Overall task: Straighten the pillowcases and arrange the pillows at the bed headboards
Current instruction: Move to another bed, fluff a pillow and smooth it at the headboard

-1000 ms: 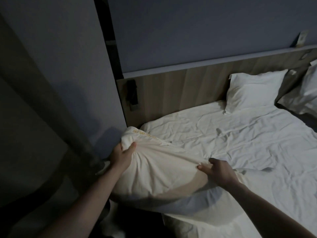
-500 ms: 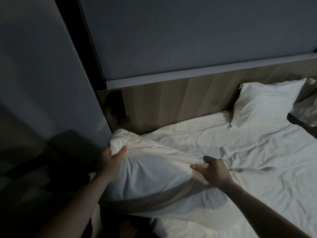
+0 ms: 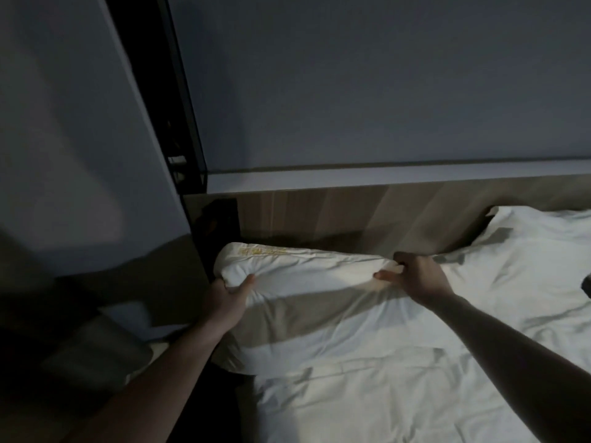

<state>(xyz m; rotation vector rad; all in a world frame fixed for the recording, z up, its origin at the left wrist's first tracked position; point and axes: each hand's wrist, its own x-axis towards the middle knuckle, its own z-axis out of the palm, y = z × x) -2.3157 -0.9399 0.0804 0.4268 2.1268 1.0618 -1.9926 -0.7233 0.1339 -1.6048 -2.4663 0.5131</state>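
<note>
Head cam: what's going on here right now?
A person is making a bed in a dim room. Both bare hands grip a white fabric pillow with gold stitching: the left hand at its left end, the right hand pinching its top edge. The pillow lies on the wrinkled white bedsheet, its far edge near the wooden headboard; contact is unclear. A second white pillow leans on the headboard to the right.
</note>
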